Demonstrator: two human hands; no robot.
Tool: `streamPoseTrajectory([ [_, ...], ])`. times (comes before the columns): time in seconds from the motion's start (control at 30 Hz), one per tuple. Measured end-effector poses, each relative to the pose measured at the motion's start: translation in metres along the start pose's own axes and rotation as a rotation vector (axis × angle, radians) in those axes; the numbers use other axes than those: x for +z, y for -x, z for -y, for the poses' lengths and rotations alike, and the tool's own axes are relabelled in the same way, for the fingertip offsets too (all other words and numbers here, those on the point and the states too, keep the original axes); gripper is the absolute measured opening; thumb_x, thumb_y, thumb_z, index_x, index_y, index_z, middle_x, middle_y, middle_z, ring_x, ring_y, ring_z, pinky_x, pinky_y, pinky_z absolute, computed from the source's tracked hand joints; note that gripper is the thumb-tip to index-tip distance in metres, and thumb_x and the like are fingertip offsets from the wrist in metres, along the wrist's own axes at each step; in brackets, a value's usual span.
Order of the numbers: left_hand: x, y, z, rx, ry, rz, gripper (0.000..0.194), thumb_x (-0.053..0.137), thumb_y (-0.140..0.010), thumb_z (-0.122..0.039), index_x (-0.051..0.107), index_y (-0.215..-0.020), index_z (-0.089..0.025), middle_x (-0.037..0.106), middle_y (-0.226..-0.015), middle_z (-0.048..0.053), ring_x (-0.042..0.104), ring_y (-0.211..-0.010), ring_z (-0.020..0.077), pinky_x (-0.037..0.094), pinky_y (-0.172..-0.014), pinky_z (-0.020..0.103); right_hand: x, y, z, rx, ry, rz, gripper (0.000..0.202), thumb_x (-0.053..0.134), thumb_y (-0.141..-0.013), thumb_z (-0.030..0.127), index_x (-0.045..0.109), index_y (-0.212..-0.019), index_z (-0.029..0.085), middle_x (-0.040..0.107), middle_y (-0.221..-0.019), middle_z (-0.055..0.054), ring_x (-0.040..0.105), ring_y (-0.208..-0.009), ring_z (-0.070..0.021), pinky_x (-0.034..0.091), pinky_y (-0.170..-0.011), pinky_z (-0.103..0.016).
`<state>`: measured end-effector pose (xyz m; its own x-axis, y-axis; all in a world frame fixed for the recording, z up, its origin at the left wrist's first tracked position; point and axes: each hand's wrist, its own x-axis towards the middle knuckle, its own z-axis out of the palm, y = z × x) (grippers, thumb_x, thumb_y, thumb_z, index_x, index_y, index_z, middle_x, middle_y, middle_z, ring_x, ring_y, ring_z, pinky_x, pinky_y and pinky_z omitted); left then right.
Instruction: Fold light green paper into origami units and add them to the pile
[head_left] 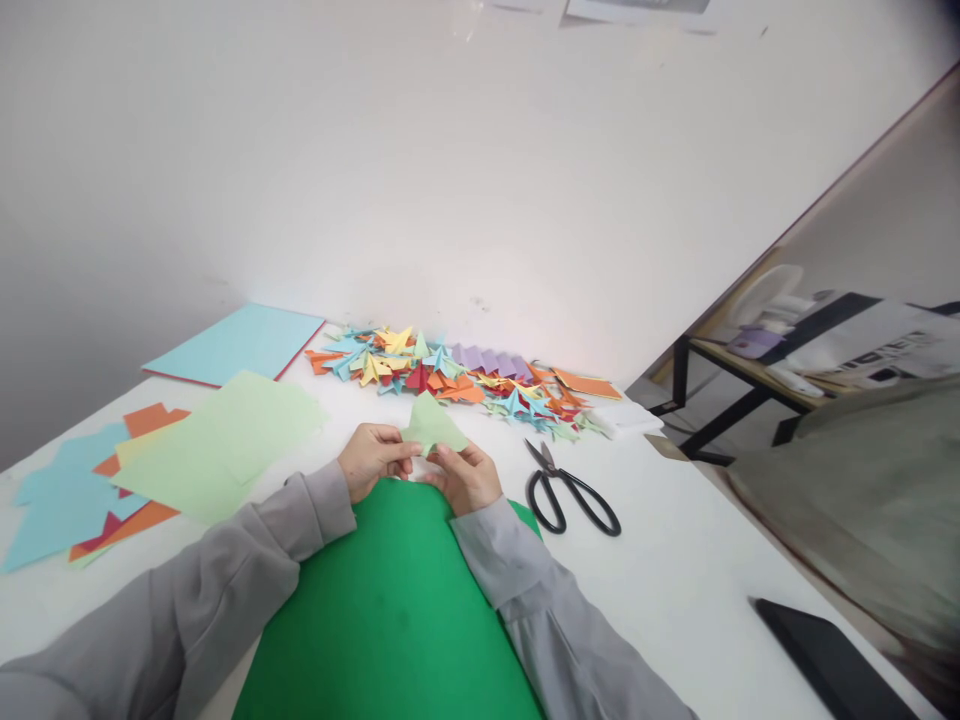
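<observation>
A small piece of light green paper (433, 424), folded to a point at its top, is held up between my two hands. My left hand (373, 460) pinches its lower left edge, and my right hand (469, 476) grips the lower right corner with thumb and fingers. Both hands are just above the far end of a large green sheet (390, 600). Beyond them lies a long heap of folded paper shapes (401, 343) in several colours. Black-handled scissors (559, 483) rest to the right of my right hand, blades slightly apart.
Loose light green sheets (225, 440) overlap blue paper scraps (67, 480) on the left. A light blue sheet (240, 340) over red lies by the wall. Near the table's right edge is a black phone-like slab (829, 655). A fan (765, 300) stands on a shelf beyond.
</observation>
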<state>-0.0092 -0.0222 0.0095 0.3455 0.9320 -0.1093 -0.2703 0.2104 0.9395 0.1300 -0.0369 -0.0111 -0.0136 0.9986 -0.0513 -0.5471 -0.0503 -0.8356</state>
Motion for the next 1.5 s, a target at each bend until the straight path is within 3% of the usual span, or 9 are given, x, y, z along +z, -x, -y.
streamPoseTrajectory([
  [0.07,0.0001,0.0,0.0002,-0.004,-0.012,0.028,0.026,0.074,-0.05,-0.028,0.057,-0.056,-0.009,0.054,-0.04,0.0,0.048,-0.037,0.0073,0.039,-0.039,0.019,-0.0003,-0.0007,-0.0018,-0.013,-0.002,0.005,0.031,0.076,-0.048,0.024,0.06,-0.073,0.016,0.063,-0.063,0.001,0.058,-0.055,-0.0122,0.05,-0.041,-0.021],
  [0.27,0.0013,0.0012,-0.0009,-0.018,-0.027,0.051,0.026,0.074,-0.051,-0.027,0.056,-0.056,-0.009,0.054,-0.04,-0.001,0.048,-0.037,0.007,0.04,-0.039,0.018,0.0001,0.0013,-0.0022,-0.003,0.073,-0.002,0.022,0.075,-0.05,0.023,0.06,-0.063,0.013,0.057,-0.044,0.003,0.051,-0.038,-0.0076,0.044,-0.034,-0.016],
  [0.53,-0.0022,-0.0007,-0.0014,-0.072,0.079,0.103,0.023,0.066,-0.063,-0.029,0.055,-0.062,-0.008,0.059,-0.048,0.005,0.056,-0.044,0.0112,0.046,-0.043,0.021,0.0033,0.0034,0.0026,0.005,-0.001,-0.027,0.023,0.076,-0.048,0.022,0.06,-0.062,0.013,0.057,-0.045,0.003,0.051,-0.04,-0.0073,0.044,-0.035,-0.015],
  [0.7,-0.0017,-0.0004,-0.0005,-0.098,0.016,0.155,0.028,0.063,-0.066,-0.032,0.059,-0.064,-0.005,0.063,-0.058,0.009,0.056,-0.045,0.0113,0.047,-0.044,0.023,0.002,0.0021,0.003,0.028,0.002,0.002,0.022,0.076,-0.049,0.023,0.06,-0.059,0.013,0.057,-0.043,0.002,0.052,-0.04,-0.008,0.045,-0.036,-0.016],
  [1.0,-0.0014,0.0009,-0.0014,-0.099,-0.113,0.153,0.031,0.064,-0.063,-0.035,0.059,-0.058,-0.006,0.057,-0.042,0.004,0.052,-0.036,0.0091,0.041,-0.036,0.019,0.0005,0.0011,0.0033,0.044,-0.004,0.026,0.021,0.076,-0.048,0.022,0.059,-0.056,0.013,0.056,-0.042,0.002,0.051,-0.038,-0.0082,0.045,-0.035,-0.017],
  [1.5,-0.0002,0.0015,-0.0017,-0.116,-0.135,0.183,0.034,0.069,-0.055,-0.038,0.061,-0.058,-0.005,0.058,-0.046,0.005,0.053,-0.038,0.0101,0.043,-0.038,0.021,0.0006,0.0009,0.002,0.059,0.027,0.052,0.022,0.075,-0.049,0.027,0.06,-0.056,0.012,0.056,-0.041,0.002,0.05,-0.036,-0.0079,0.043,-0.035,-0.018],
])
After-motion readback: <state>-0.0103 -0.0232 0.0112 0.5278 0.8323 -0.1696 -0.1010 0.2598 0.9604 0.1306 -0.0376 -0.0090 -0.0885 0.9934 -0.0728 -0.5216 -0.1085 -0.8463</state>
